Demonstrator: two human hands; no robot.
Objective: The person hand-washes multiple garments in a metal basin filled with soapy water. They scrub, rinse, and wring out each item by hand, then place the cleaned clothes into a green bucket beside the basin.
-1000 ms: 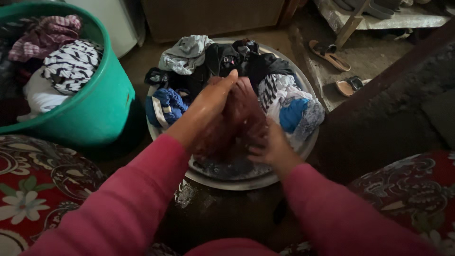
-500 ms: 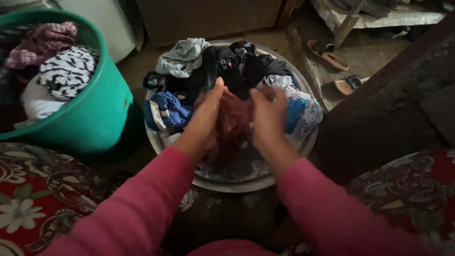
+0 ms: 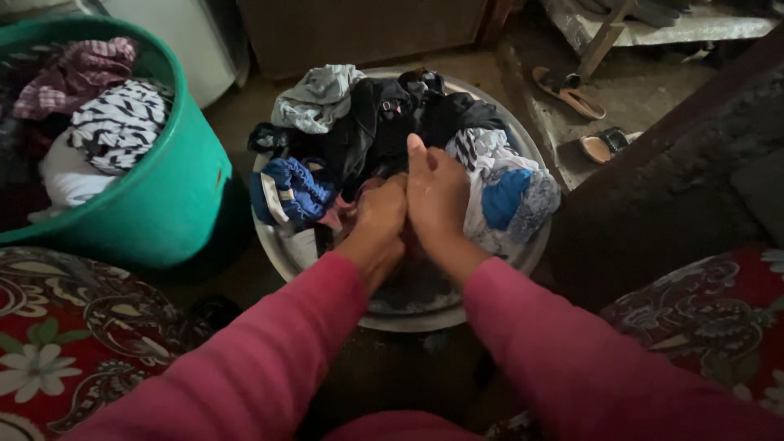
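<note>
A round metal basin sits on the floor in front of me, piled with wet clothes: grey, black, blue and striped pieces. My left hand and my right hand are pressed side by side over the basin's middle, both closed on a reddish-brown cloth. Most of that cloth is hidden under my hands; only a bit shows at the left of my left hand. Pink sleeves cover both my arms.
A green plastic tub full of clothes stands at the left. Two sandals lie on the floor at the upper right, near a wooden leg. My knees in red flowered fabric flank the basin.
My hands, held apart with the reddish cloth stretched up between them, have come together and pushed down, bunching the cloth beneath them.
</note>
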